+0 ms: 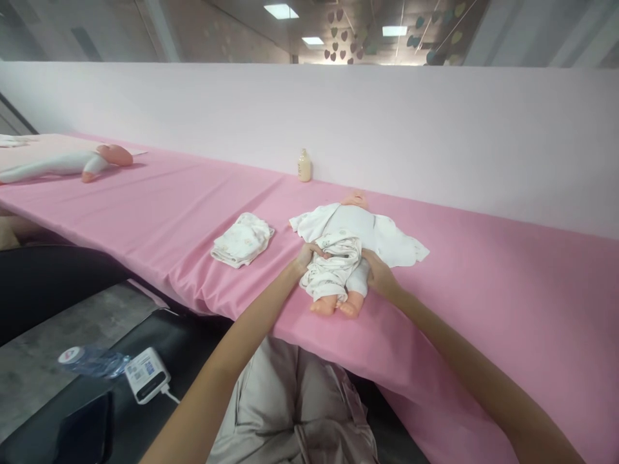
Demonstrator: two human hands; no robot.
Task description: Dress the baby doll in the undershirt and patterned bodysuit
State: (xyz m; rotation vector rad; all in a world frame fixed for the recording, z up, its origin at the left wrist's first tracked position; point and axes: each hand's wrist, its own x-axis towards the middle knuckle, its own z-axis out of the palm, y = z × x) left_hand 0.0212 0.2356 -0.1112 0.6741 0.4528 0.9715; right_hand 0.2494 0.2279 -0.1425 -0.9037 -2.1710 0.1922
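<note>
A baby doll (355, 201) lies on its back, its head toward the wall and its bare feet toward me. A white baby top (399, 243) is spread out at both sides of its soft white torso. Bunched white patterned baby pants (333, 270) cover its hips and the leg on my left; the other leg's white cloth shows. My left hand (309, 256) is closed on the left edge of the pants. At their right edge, beside the doll's hip, my right hand (380, 272) is closed on the cloth, its fingertips partly hidden.
Folded white cloth (242, 240) lies left of the doll on the pink table cover (184, 212). A pump bottle (304, 166) stands by the wall. Another doll (72, 162) lies far left. Below are a water bottle (91, 361), a white device (147, 375) and a dark phone-like slab (84, 430).
</note>
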